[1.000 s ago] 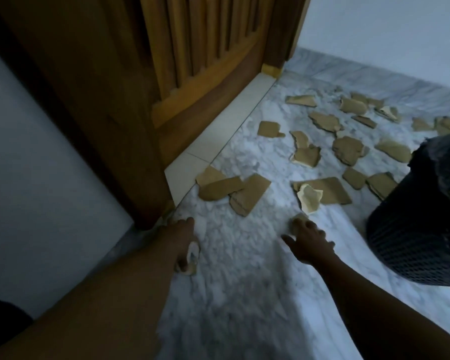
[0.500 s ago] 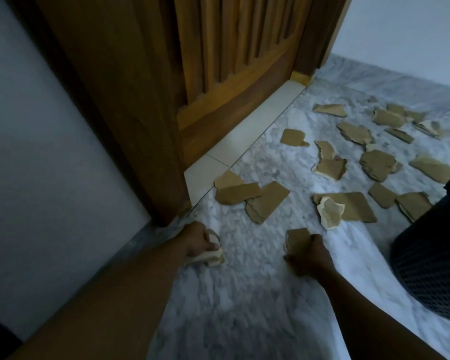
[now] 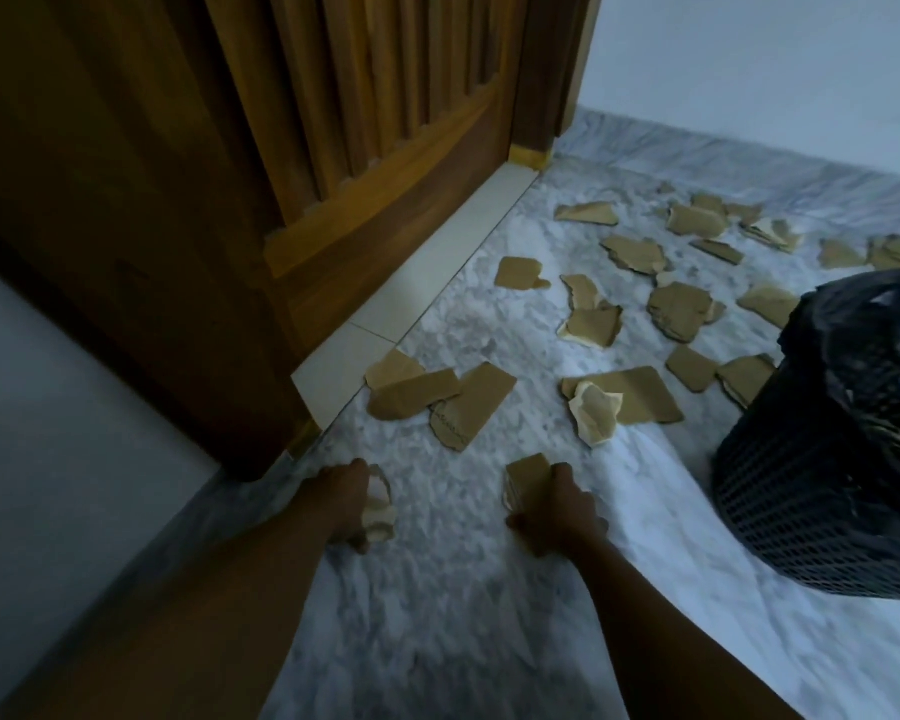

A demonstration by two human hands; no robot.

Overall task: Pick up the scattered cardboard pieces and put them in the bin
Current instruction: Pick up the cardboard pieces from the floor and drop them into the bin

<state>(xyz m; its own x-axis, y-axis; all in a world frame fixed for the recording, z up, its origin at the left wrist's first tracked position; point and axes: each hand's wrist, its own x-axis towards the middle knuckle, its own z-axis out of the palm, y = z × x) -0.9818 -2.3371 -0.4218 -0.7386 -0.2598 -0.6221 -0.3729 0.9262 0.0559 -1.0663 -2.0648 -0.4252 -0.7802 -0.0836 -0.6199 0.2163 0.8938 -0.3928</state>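
Note:
Torn brown cardboard pieces lie scattered over the marble floor (image 3: 437,615). My left hand (image 3: 341,498) grips a small pale cardboard scrap (image 3: 378,504) close to the door frame's foot. My right hand (image 3: 559,511) grips a brown cardboard piece (image 3: 527,478) standing on edge just above the floor. Ahead lie an overlapping cluster of pieces (image 3: 437,400) and a larger piece with a pale crumpled scrap (image 3: 596,410) on it. The black mesh bin (image 3: 822,491) with a dark liner stands at the right, beyond my right hand.
A wooden door (image 3: 333,148) and its frame rise at the left, with a pale threshold strip (image 3: 422,283) at its foot. Several more pieces (image 3: 681,309) spread toward the far wall (image 3: 749,59). A grey wall (image 3: 48,381) fills the left.
My right hand went from open over the floor to gripping a brown piece. My left hand curled round the pale scrap. The view shifted, bringing the bin further into frame again.

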